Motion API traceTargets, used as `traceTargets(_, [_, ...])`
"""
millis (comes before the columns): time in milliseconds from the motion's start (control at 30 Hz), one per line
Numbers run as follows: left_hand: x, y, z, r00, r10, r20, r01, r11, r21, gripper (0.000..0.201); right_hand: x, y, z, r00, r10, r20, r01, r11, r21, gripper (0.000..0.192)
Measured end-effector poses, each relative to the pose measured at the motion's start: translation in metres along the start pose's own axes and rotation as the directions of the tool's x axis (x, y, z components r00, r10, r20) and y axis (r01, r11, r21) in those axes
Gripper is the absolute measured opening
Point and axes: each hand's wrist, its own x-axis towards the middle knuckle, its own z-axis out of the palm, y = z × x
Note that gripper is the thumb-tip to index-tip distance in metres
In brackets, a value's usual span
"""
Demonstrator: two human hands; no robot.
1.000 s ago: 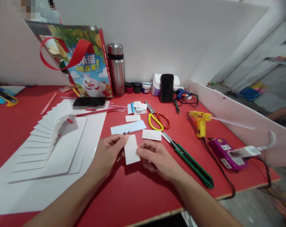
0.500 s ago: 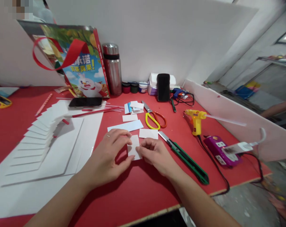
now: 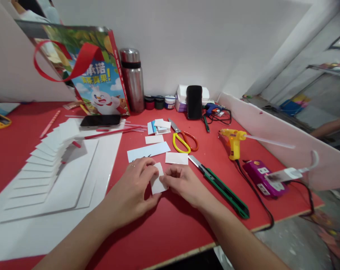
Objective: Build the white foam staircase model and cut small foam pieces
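Observation:
A small white foam-board piece (image 3: pixel 158 182) is held between my two hands, just above or on the red table. My left hand (image 3: pixel 136 185) closes on its left side, fingertips at the upper edge and thumb at the lower. With thumb and bent forefinger, my right hand (image 3: pixel 182 183) pinches its right edge. Beyond the fingers lie a long pale strip (image 3: pixel 149 150) with dark marks, a white rectangle (image 3: pixel 176 158) and a smaller white piece (image 3: pixel 154 139). A green utility knife (image 3: pixel 224 191), blade out, rests right of my right hand.
Scissors (image 3: pixel 184 142) lie behind the knife. A yellow glue gun (image 3: pixel 234 142) and a purple power strip (image 3: pixel 264 180) with a cord are at right. A fanned white stepped model (image 3: pixel 43 168) stands left, near a phone (image 3: pixel 100 120). A bag (image 3: pixel 102 86) and steel flask (image 3: pixel 133 82) stand behind.
The small white piece has turned slightly anticlockwise in my fingers. My left hand has shifted a little downward, uncovering dark marks on the strip. My right hand keeps its pinch.

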Motion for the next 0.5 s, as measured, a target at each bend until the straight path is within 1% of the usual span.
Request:
traceTargets(233, [0.0024,0.0032,0.0027,0.999,-0.054,-0.002,0.054,0.998,-0.018,0.026,0.0023,0.0012,-0.0014,0.999,0.044,0.028,-0.043,0.998,-0.054,0.019])
traceTargets(400, [0.0039,0.0026,0.0052,0.997,-0.083,-0.013,0.082,0.996,-0.034,0.026,0.0049,-0.001,-0.0029,0.999,0.035,0.035,-0.03,0.988,-0.151,0.019])
traceTargets(433, [0.0041,0.0025,0.0062,0.996,-0.091,-0.01,0.091,0.995,-0.037,0.026,0.0035,-0.003,-0.0044,0.999,0.025,0.025,-0.02,0.983,-0.184,0.02])
traceTargets(500, [0.0046,0.0027,0.0086,0.994,-0.11,0.007,0.11,0.993,-0.049,0.025,-0.003,-0.0084,-0.0099,0.999,-0.019,-0.04,0.005,0.947,-0.321,0.022])
